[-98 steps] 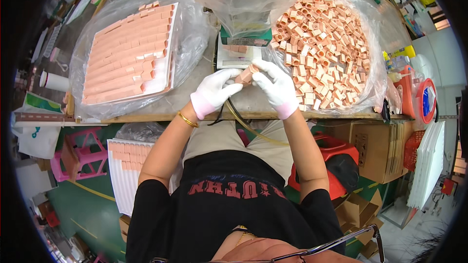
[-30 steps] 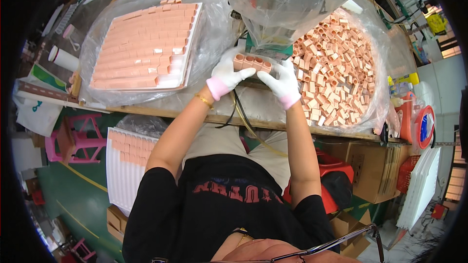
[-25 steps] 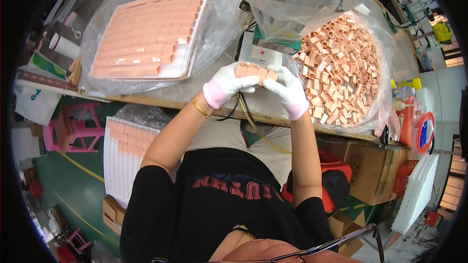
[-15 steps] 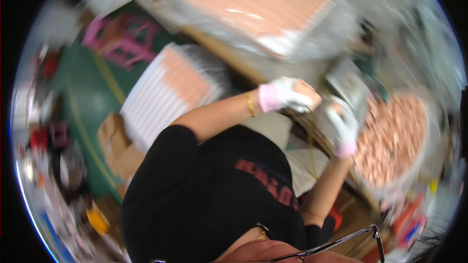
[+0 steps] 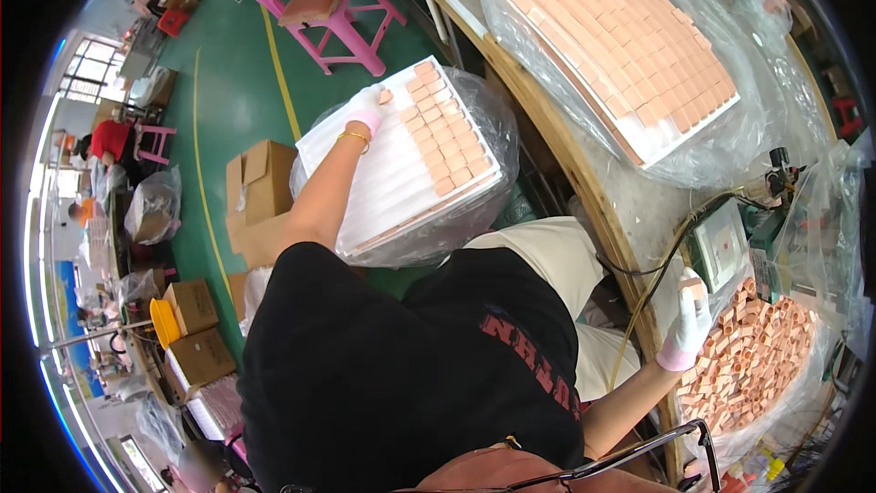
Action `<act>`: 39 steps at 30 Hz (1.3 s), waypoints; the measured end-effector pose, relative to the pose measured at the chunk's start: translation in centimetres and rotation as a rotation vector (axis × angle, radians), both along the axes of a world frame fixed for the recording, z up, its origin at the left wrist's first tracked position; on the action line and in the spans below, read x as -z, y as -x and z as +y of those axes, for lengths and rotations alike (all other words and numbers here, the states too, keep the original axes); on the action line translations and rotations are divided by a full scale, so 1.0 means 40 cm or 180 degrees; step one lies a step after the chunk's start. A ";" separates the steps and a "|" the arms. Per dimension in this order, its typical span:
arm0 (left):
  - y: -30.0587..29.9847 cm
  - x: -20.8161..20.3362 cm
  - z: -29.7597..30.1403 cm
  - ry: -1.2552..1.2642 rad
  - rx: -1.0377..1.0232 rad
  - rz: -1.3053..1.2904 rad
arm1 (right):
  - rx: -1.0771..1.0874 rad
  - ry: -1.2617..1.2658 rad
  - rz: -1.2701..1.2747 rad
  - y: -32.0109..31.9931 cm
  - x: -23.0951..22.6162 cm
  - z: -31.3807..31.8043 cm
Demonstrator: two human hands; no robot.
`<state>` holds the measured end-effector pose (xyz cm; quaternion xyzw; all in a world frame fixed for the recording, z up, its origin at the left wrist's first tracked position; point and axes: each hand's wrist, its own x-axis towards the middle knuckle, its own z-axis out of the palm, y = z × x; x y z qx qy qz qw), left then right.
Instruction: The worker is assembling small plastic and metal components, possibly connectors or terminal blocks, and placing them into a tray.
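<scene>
Peach block (image 5: 386,97) sits pinched in the fingers of your left hand (image 5: 365,107), over the white tray (image 5: 365,184); keep it square to the rows. Your right hand (image 5: 691,318) grips another block (image 5: 692,288) near the heaped pieces (image 5: 753,367).

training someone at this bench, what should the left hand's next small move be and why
Probably the left hand should settle the peach piece at its fingertips onto the white tray: it is over that tray, left of the peach rows lying there, where grooves are bare. The right hand is away by the loose pile, so one-handed placing seems likely.
</scene>
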<state>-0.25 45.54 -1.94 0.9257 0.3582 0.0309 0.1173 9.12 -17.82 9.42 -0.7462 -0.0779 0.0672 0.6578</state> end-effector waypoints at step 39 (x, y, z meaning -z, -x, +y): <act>-0.131 0.075 0.088 0.0031 -0.0189 -0.0270 | -0.0323 0.0415 0.0283 0.011 -0.021 0.224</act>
